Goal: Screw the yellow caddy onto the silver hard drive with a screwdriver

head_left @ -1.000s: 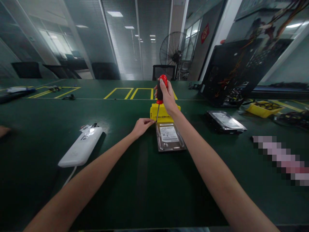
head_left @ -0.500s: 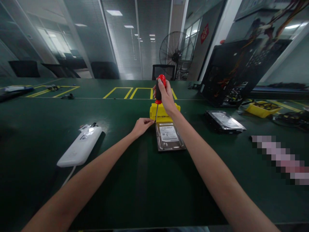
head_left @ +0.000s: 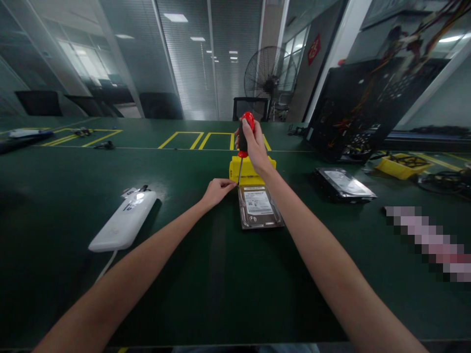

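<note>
My right hand [head_left: 255, 147] is wrapped around the red and black handle of a screwdriver [head_left: 243, 138], held upright. Its thin shaft points down to the far left corner of a silver hard drive [head_left: 259, 208] lying flat on the green table [head_left: 206, 274]. My left hand [head_left: 217, 191] rests on the table just left of that corner, fingertips pinched together at the screwdriver's tip. What the pinch holds is too small to make out. A yellow tray [head_left: 247, 171] sits right behind the drive.
A white power bank [head_left: 125, 220] with a cable lies to the left. A second hard drive [head_left: 344, 184] lies to the right, with an open black computer case [head_left: 368, 108] behind it and a yellow bin [head_left: 399, 165] of parts. A standing fan [head_left: 270, 78] is beyond the table.
Both hands keep the same hold at the drive's corner. The view has shifted only slightly.
</note>
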{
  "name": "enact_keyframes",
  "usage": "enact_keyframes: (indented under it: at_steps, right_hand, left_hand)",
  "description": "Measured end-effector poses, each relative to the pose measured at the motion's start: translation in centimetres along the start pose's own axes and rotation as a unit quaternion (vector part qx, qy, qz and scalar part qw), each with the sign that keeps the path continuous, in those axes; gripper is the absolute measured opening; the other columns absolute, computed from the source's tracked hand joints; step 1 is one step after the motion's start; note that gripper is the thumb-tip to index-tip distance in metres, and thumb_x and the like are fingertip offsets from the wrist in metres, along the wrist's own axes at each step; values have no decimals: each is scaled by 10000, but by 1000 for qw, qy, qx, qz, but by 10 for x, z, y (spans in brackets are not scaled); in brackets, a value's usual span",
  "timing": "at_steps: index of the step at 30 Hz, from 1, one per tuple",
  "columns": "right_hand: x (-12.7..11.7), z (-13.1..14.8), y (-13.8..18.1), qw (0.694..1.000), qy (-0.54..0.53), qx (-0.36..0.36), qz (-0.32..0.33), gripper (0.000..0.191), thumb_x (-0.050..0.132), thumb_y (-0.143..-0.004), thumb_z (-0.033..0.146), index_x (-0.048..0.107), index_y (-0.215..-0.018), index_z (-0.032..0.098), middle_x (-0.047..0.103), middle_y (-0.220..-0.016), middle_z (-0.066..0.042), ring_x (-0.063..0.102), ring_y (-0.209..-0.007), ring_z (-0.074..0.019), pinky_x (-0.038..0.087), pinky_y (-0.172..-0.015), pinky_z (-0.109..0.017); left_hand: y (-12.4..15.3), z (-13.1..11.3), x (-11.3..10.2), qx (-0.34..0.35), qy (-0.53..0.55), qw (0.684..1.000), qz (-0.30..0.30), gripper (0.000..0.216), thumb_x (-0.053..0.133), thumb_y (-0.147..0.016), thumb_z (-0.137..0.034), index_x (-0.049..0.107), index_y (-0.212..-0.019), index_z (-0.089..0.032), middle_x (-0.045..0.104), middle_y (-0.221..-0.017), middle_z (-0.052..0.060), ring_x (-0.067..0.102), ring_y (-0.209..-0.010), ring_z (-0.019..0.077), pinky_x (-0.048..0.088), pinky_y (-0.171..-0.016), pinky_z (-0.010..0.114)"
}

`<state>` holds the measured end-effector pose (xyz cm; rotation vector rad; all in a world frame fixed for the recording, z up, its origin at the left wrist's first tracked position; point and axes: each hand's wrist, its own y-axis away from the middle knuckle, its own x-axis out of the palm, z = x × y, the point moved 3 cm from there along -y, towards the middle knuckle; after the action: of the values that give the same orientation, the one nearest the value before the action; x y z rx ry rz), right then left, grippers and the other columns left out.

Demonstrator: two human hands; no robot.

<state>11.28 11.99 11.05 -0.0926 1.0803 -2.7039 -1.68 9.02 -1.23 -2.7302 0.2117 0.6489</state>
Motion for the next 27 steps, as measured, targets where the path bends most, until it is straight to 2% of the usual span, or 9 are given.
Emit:
enact_keyframes:
  at_steps: [14, 20, 27]
  right_hand:
    - [-1, -2, 0, 1000, -6, 3, 15, 475, 309, -888, 605, 371, -1265, 323, 511, -1192, -56, 580, -849, -141, 527, -667, -312]
    - [1, -1, 2, 1000, -20, 17, 13, 455, 330, -889, 592, 361, -1252, 321, 534, -1134, -54, 585, -853, -148, 525, -682, -329]
    - [3, 0, 2, 1000, 17, 4, -10, 571, 477, -803, 629, 322, -1245, 302, 552, -1059, -53, 593, -782, -142, 530, -689, -322]
  left_hand:
    - [2, -1, -2, -1, -7, 1000, 2, 301, 586, -816, -364, 716, -983, -149, 711, -1012, 92, 650, -915, 221, 492, -798, 332]
    - [1, 2, -1, 2, 5, 1000, 9, 340, 587, -813, -399, 710, -1003, -145, 707, -1028, 95, 644, -943, 229, 484, -821, 340]
    - [1, -2, 0, -10, -3, 1000, 2, 319, 581, -815, -369, 715, -984, -134, 717, -990, 99, 654, -898, 224, 482, -807, 325]
